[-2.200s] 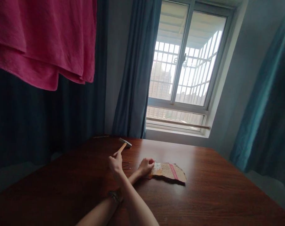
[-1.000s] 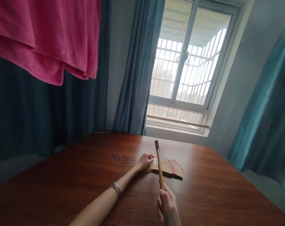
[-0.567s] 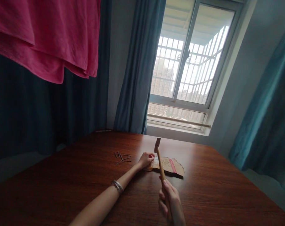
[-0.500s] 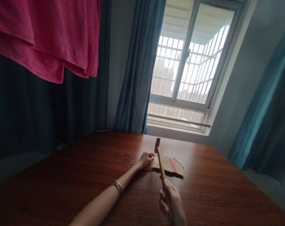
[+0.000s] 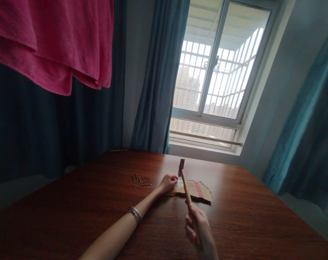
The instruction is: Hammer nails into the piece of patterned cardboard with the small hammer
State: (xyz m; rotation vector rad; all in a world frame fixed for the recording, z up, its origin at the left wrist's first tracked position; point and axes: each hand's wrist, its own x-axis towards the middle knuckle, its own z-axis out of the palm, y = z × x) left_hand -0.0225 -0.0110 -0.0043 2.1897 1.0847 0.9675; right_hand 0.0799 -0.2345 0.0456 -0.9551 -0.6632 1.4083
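Observation:
My right hand is wrapped round the wooden handle of a hammer. The hammer's head points away from me and hangs just above the fingertips of my left hand. Those fingers are pinched together over the left end of a piece of cardboard, on a thin nail whose tip barely shows under the hammer head. Printed with dark specks and a red band, the cardboard has a torn, ridged right edge. Several loose nails lie left of my left hand.
A brown wooden table spreads under everything. Behind it are a barred window and a blue curtain. A pink cloth hangs at the upper left. Another blue curtain hangs on the right.
My right hand has shifted slightly to the right and down with the handle, while the hammer head stays nearly in place. My left hand has stayed over the cardboard.

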